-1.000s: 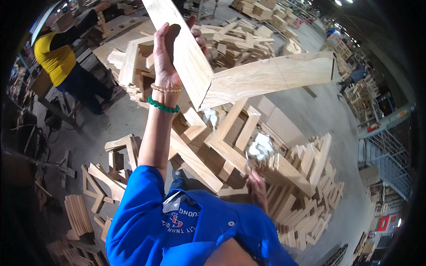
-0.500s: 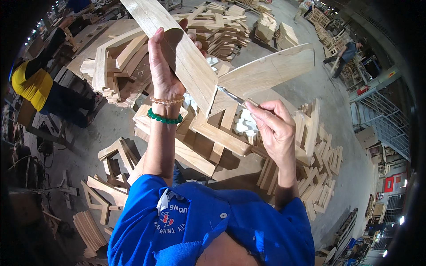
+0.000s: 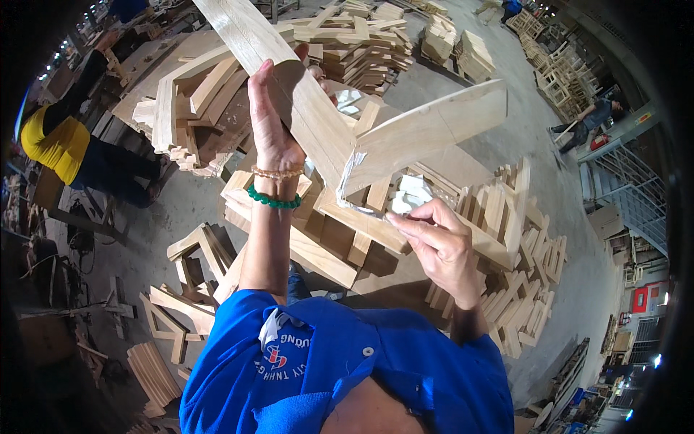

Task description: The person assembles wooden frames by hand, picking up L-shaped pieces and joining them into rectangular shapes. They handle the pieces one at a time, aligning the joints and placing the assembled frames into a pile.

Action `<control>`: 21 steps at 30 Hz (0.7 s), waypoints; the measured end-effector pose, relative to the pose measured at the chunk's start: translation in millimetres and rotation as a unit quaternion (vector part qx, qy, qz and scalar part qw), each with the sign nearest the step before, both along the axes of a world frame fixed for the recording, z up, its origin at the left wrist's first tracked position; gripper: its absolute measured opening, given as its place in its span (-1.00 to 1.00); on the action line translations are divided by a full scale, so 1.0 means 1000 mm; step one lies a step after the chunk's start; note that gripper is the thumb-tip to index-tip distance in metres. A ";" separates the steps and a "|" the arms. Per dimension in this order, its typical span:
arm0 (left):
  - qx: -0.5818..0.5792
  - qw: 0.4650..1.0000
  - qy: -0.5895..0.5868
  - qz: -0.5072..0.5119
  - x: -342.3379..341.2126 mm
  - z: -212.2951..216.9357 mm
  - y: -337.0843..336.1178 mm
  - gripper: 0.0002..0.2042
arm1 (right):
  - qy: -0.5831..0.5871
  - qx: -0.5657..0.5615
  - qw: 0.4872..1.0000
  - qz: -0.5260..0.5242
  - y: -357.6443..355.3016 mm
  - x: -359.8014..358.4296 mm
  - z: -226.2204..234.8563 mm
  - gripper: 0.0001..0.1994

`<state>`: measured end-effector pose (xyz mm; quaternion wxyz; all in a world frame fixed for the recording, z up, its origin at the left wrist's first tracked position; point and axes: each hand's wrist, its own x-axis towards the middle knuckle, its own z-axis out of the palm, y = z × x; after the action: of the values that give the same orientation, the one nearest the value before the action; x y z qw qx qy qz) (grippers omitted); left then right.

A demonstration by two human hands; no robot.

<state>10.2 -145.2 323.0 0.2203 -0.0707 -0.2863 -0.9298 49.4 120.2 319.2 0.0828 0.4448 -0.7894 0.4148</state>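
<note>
My left hand (image 3: 273,134) grips one arm of an angled wooden piece (image 3: 314,101), made of two pale boards meeting in a V. White paste (image 3: 352,170) lies along the seam where they meet, with ragged smears at the lower corner. Pinched between the thumb and fingers of my right hand (image 3: 441,246) is a thin, narrow blade-like tool (image 3: 372,212), its tip near that lower corner; its handle is hidden in the grip. Below the joint lie more wooden frame parts (image 3: 369,228) and crumpled white material (image 3: 410,194).
Stacked angled wood parts (image 3: 210,87) stand at the far left, and more frames (image 3: 520,275) pile up at right. Loose frames (image 3: 181,311) lie on the floor at lower left. A person in yellow (image 3: 58,148) works at left; another person (image 3: 593,116) is far right.
My right hand has moved down and slightly left, bringing the blade from the seam's upper part to its lower corner. The paste there now looks more smeared. My left hand keeps its hold.
</note>
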 end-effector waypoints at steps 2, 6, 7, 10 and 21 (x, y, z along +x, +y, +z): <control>0.018 0.999 0.019 -0.028 0.000 0.000 0.002 -0.34 | -0.025 -0.024 0.999 0.004 0.004 -0.004 0.003 -0.67; 0.036 0.997 0.032 -0.062 -0.004 -0.003 0.003 -0.35 | 0.009 -0.042 0.998 -0.048 0.003 -0.009 0.012 -0.68; 0.040 0.996 0.039 -0.074 -0.005 -0.005 0.003 -0.35 | 0.027 -0.037 0.997 -0.065 0.001 -0.011 0.013 -0.68; 0.047 0.993 0.050 -0.093 -0.007 -0.006 0.008 -0.35 | 0.086 -0.032 0.991 -0.098 -0.004 -0.017 0.011 -0.63; 0.040 0.996 0.020 -0.075 -0.014 -0.024 0.004 -0.34 | -0.043 0.000 0.999 -0.020 0.011 -0.001 -0.006 -0.71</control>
<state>-4.1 -141.1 299.4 0.1580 -0.1023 -0.2385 -0.9527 48.8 130.8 313.0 0.0576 0.4105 -0.8011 0.4317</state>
